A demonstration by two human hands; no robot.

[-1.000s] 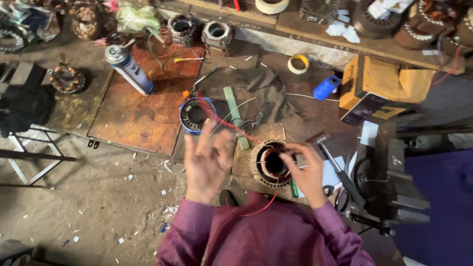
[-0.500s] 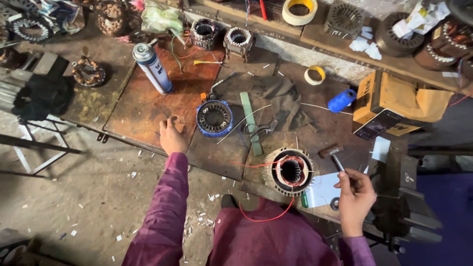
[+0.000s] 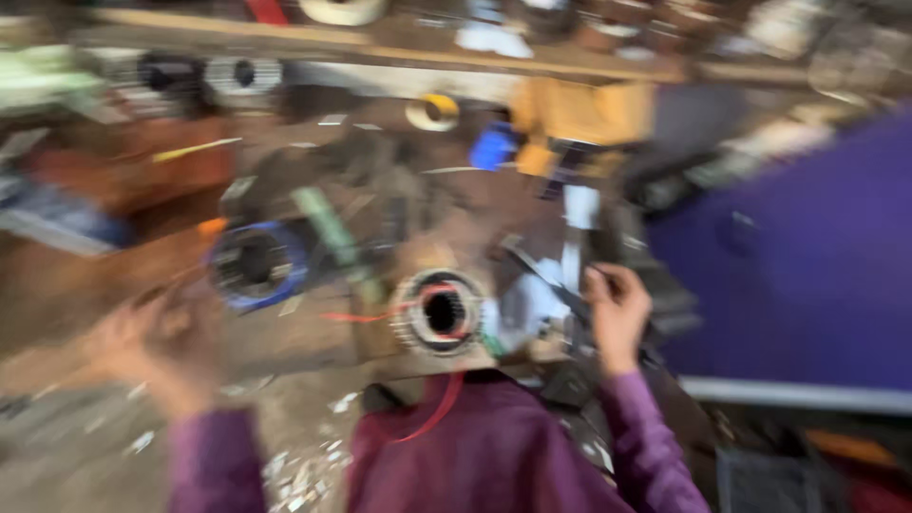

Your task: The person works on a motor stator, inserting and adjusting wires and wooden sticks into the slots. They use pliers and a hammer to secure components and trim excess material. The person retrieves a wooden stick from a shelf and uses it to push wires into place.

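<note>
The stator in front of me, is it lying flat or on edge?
Flat: the stator shows its round bore straight up.

A purple long-sleeved garment covers torso and both arms; bare hands.

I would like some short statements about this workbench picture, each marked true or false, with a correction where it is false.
1. The ring-shaped metal motor stator lies on the bench between the two hands. True.
2. The left hand grips the stator. False: it is spread open, apart from the stator, near the blue-rimmed round motor part.
3. The right hand is raised to the right of the stator. True; what it pinches is too blurred to tell.
4. A thin red wire runs from the stator toward the person's purple shirt. True.
5. The yellow tape roll rests on the stator. False: it lies far behind it.
</note>
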